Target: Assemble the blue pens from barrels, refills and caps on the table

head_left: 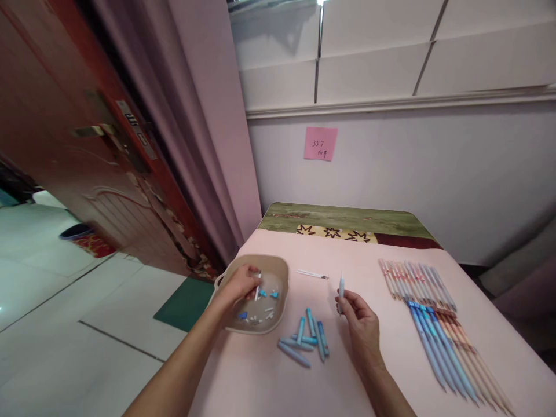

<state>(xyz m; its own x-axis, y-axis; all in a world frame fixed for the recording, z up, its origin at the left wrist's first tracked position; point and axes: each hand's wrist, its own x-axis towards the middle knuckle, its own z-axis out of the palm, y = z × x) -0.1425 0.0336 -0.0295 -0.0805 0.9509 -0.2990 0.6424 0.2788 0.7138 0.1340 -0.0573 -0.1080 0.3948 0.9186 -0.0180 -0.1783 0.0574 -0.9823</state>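
My left hand [243, 282] reaches into a beige basket [284, 289] with its fingers closed on a thin white pen refill [259, 286]. Beneath it in the basket lie small blue pen clips [274, 294] and several small white parts [270, 314]. On the right, above the table, my right hand [359, 321] pinches a pale blue pen barrel [341, 289], its narrow tip pointing up. Between the hands, several loose blue pen barrel pieces [300, 331] lie in a pile. Beyond them, thin white refills [311, 274] with dark ends rest side by side.
At the right, pale pens [414, 281] lie in a row, with blue pens [438, 347] and brownish pens [475, 353] nearer. A pink cover [347, 376] lies over the table. A wall with a pink note [320, 143] stands behind; a red door [108, 145] is at left.
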